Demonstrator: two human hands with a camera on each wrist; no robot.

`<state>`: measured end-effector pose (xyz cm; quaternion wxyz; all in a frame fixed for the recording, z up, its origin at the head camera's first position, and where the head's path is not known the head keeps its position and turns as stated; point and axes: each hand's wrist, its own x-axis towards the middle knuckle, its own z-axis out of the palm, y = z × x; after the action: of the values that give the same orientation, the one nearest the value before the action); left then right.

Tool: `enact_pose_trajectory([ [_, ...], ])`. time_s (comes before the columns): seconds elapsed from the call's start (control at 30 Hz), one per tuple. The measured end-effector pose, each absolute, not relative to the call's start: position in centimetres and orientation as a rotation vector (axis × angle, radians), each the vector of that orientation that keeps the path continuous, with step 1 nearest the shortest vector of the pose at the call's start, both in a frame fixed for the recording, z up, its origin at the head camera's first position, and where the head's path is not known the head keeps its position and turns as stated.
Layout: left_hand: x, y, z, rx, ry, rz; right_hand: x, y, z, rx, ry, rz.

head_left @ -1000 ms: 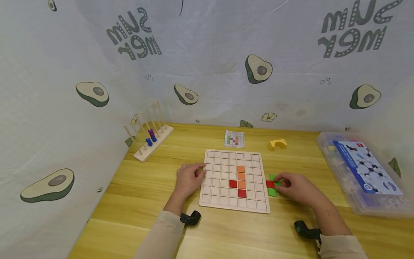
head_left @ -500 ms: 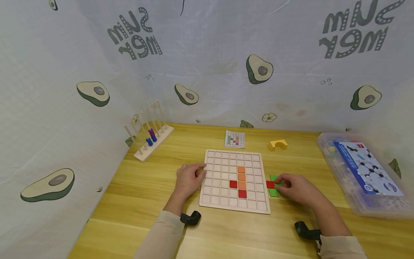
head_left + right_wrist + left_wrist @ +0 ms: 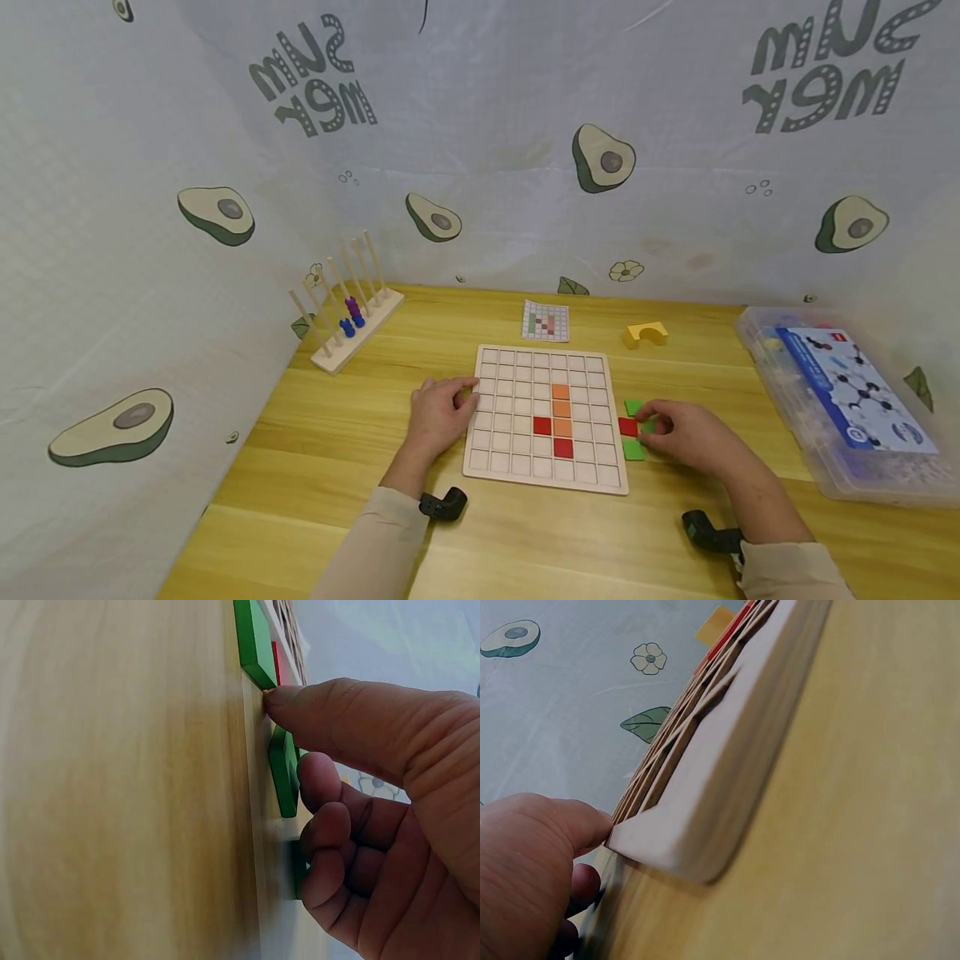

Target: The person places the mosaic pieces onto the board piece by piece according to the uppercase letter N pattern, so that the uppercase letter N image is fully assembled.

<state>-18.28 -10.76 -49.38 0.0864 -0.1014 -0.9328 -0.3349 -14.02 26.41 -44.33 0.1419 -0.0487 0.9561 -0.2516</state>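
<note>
A flat wooden grid board (image 3: 498,462) holds several orange and red tiles. My left hand (image 3: 438,417) rests at its left edge, and in the left wrist view the thumb (image 3: 592,825) touches the rim. At the board's right edge my right hand (image 3: 693,437) pinches a loose red tile (image 3: 627,427) at its right end, with thumb and index finger. Green tiles lie around it: a far one (image 3: 633,407), a near one (image 3: 633,450) and one (image 3: 648,426) between the fingers. In the right wrist view, this last green tile (image 3: 283,772) sits tilted below the thumb.
Behind the board lies a small pattern card (image 3: 546,322). A yellow arch block (image 3: 645,334) stands further right. A peg stand (image 3: 345,354) with blue and purple beads is at the back left, and a clear plastic box (image 3: 802,442) sits at the far right.
The far and near green tiles have shifted slightly apart, away from the red tile between them. My left hand and the board stay put.
</note>
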Motion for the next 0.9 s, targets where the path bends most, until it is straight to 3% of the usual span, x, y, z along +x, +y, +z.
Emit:
enact_pose_trajectory([
  [0.9, -18.24, -10.68, -49.40, -0.310, -2.768, -0.960, -14.07, 26.27, -44.01, -0.203, 2.764, -0.708],
])
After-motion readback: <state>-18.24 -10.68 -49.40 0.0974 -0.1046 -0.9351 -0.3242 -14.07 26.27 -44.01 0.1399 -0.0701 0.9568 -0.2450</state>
